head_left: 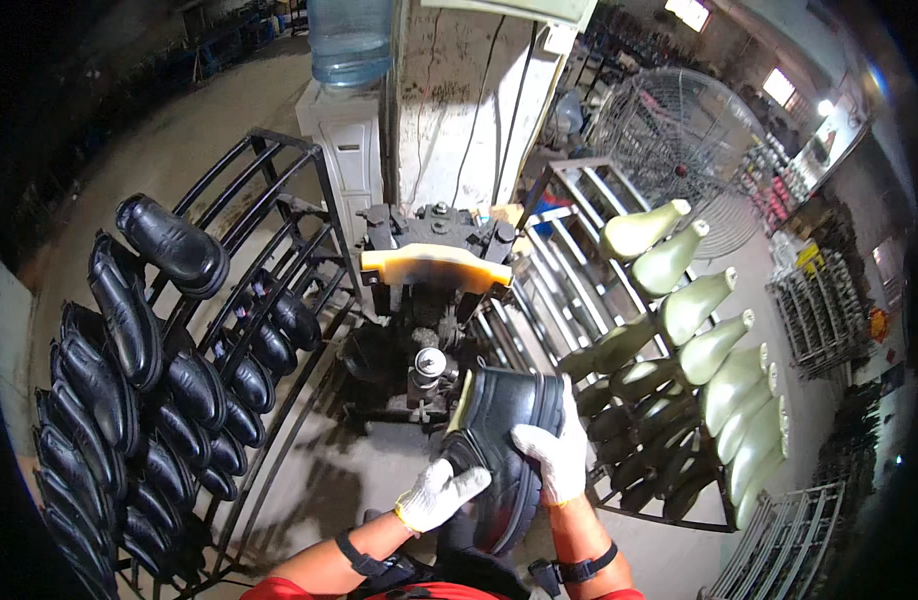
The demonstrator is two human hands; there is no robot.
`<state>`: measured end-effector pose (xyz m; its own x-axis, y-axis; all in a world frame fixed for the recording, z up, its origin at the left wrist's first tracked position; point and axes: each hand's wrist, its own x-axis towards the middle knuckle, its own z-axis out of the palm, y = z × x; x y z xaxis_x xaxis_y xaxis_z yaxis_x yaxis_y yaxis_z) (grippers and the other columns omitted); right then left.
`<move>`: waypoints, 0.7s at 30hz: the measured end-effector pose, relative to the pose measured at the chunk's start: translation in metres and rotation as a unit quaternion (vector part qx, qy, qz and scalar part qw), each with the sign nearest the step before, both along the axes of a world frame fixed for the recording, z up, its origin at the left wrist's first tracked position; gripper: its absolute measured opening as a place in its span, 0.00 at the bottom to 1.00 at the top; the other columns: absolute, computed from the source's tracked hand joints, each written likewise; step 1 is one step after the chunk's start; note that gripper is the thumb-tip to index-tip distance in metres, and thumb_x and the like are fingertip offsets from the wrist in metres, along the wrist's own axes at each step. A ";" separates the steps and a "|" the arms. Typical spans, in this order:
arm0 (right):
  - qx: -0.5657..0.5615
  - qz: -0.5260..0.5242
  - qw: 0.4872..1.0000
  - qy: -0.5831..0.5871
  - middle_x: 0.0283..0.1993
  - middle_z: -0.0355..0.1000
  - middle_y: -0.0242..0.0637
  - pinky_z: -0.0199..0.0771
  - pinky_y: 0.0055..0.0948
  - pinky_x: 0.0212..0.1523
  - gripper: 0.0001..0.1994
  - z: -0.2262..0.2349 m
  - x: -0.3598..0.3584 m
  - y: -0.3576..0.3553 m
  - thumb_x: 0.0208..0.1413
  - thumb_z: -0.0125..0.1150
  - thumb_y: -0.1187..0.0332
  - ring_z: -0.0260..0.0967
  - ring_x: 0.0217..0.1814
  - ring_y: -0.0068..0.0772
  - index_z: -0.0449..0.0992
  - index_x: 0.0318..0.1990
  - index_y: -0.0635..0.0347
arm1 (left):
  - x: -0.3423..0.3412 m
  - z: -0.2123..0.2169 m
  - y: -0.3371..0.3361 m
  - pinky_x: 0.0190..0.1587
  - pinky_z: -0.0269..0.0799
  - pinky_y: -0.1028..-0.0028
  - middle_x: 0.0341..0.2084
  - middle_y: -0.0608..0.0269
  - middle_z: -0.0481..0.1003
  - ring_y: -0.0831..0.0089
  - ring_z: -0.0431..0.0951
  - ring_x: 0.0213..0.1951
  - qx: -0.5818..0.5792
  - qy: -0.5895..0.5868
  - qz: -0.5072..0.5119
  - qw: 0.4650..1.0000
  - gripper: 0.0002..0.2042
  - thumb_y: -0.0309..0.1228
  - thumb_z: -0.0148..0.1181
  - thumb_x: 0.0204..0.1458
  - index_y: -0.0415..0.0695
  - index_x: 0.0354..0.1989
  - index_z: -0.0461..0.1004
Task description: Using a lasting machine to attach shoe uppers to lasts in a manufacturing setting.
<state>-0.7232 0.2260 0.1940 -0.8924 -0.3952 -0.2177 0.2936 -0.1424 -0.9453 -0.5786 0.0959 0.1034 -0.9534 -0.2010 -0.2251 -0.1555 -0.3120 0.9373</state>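
Observation:
A black leather shoe (509,405) with a thick dark sole is held up in front of my body, its sole side turned to the right. A yellow-green rim shows along its upper left edge. My left hand (442,495), in a white knit glove, closes on the lower left part of the upper. My right hand (562,448), gloved the same way, grips the sole side from the right with its thumb across the black leather. Just beyond the shoe stands a dark metal machine (439,226) with a curved yellow pad (436,266) and a silver round post (430,363).
At left a metal rack (324,190) carries several black shoes (174,243). The right rack (594,175) bears several pale green shoe lasts (695,305). Behind the machine are a water dispenser (347,140) and a pillar (447,110); a large caged fan (679,150) stands far right.

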 end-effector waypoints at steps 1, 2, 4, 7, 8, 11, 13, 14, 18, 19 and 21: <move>0.089 0.002 0.992 0.087 0.65 0.72 0.48 0.74 0.33 0.63 0.56 0.019 -0.002 -0.004 0.44 0.79 0.73 0.73 0.62 0.35 0.48 0.79 0.71 | 0.005 0.035 -0.004 0.44 0.75 0.63 0.38 0.55 0.81 0.65 0.79 0.41 -0.034 0.031 -0.027 0.999 0.16 0.42 0.62 0.66 0.39 0.47 0.80; 0.136 0.013 0.979 0.149 0.66 0.72 0.50 0.73 0.32 0.64 0.58 0.035 -0.004 -0.015 0.42 0.80 0.70 0.72 0.63 0.36 0.47 0.79 0.72 | 0.014 0.052 -0.013 0.46 0.75 0.58 0.39 0.43 0.82 0.55 0.81 0.43 -0.100 0.020 -0.067 0.992 0.21 0.47 0.64 0.62 0.36 0.46 0.81; 0.205 0.042 0.948 0.239 0.65 0.72 0.49 0.72 0.30 0.65 0.59 0.049 -0.010 -0.046 0.40 0.81 0.70 0.72 0.63 0.34 0.47 0.79 0.72 | 0.031 0.064 -0.041 0.58 0.75 0.68 0.52 0.59 0.81 0.72 0.79 0.52 -0.122 -0.123 -0.127 0.977 0.22 0.32 0.69 0.60 0.38 0.61 0.75; 0.246 0.050 0.931 0.265 0.65 0.73 0.46 0.72 0.30 0.64 0.56 0.061 -0.027 -0.064 0.40 0.79 0.72 0.72 0.61 0.30 0.51 0.78 0.72 | 0.055 0.050 -0.060 0.46 0.80 0.71 0.39 0.59 0.83 0.74 0.81 0.43 -0.183 -0.176 -0.049 0.966 0.11 0.31 0.70 0.59 0.38 0.46 0.80; 0.243 0.073 0.935 0.247 0.65 0.72 0.47 0.71 0.31 0.65 0.56 0.078 -0.025 -0.073 0.41 0.78 0.71 0.71 0.62 0.30 0.51 0.78 0.72 | 0.075 0.011 -0.071 0.42 0.79 0.72 0.36 0.61 0.82 0.75 0.81 0.39 -0.055 -0.152 0.001 0.987 0.09 0.31 0.71 0.58 0.40 0.41 0.79; 0.279 0.025 0.873 0.400 0.58 0.76 0.49 0.73 0.37 0.62 0.44 0.092 -0.015 -0.096 0.39 0.78 0.62 0.75 0.60 0.41 0.67 0.66 0.67 | 0.098 -0.003 -0.098 0.30 0.76 0.76 0.27 0.67 0.77 0.78 0.80 0.29 0.128 -0.154 0.107 0.974 0.10 0.30 0.72 0.57 0.44 0.33 0.74; 0.410 0.069 0.804 0.424 0.53 0.75 0.52 0.75 0.42 0.59 0.43 0.121 0.006 -0.121 0.39 0.76 0.63 0.76 0.55 0.50 0.66 0.67 0.64 | 0.102 0.001 -0.120 0.30 0.75 0.73 0.26 0.66 0.75 0.77 0.78 0.28 0.065 -0.121 0.112 0.984 0.12 0.33 0.72 0.57 0.42 0.32 0.73; 0.441 0.089 0.754 0.478 0.52 0.73 0.58 0.76 0.46 0.58 0.47 0.116 0.001 -0.130 0.41 0.72 0.61 0.74 0.54 0.59 0.61 0.73 0.62 | 0.088 0.015 -0.131 0.31 0.76 0.73 0.26 0.65 0.76 0.78 0.78 0.30 -0.021 -0.109 0.093 0.989 0.13 0.33 0.72 0.57 0.40 0.33 0.73; 0.525 0.113 0.710 0.456 0.55 0.72 0.62 0.75 0.47 0.58 0.51 0.113 -0.009 -0.157 0.42 0.71 0.54 0.73 0.56 0.61 0.57 0.74 0.69 | 0.071 0.008 -0.151 0.38 0.81 0.72 0.40 0.61 0.82 0.76 0.82 0.37 0.027 -0.024 0.136 0.990 0.17 0.28 0.70 0.58 0.37 0.54 0.78; 0.519 0.079 0.712 0.467 0.52 0.75 0.59 0.76 0.44 0.57 0.49 0.103 -0.016 -0.146 0.40 0.73 0.53 0.75 0.53 0.59 0.61 0.71 0.70 | 0.061 0.026 -0.149 0.38 0.81 0.73 0.41 0.60 0.82 0.75 0.82 0.37 0.079 -0.008 0.144 0.986 0.17 0.27 0.69 0.58 0.37 0.54 0.77; 0.450 0.083 0.780 0.427 0.46 0.76 0.54 0.77 0.40 0.54 0.49 0.104 -0.020 -0.139 0.38 0.75 0.55 0.76 0.48 0.55 0.63 0.70 0.71 | 0.059 0.030 -0.154 0.39 0.81 0.72 0.40 0.60 0.82 0.73 0.83 0.36 0.134 -0.029 0.138 0.981 0.15 0.25 0.67 0.59 0.37 0.54 0.78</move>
<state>-0.7430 0.0871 0.2981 -0.8171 -0.5501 0.1724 -0.5536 0.6653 -0.5009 -0.5192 -0.0576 0.1331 -0.8553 -0.3756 -0.3568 -0.0802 -0.5844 0.8075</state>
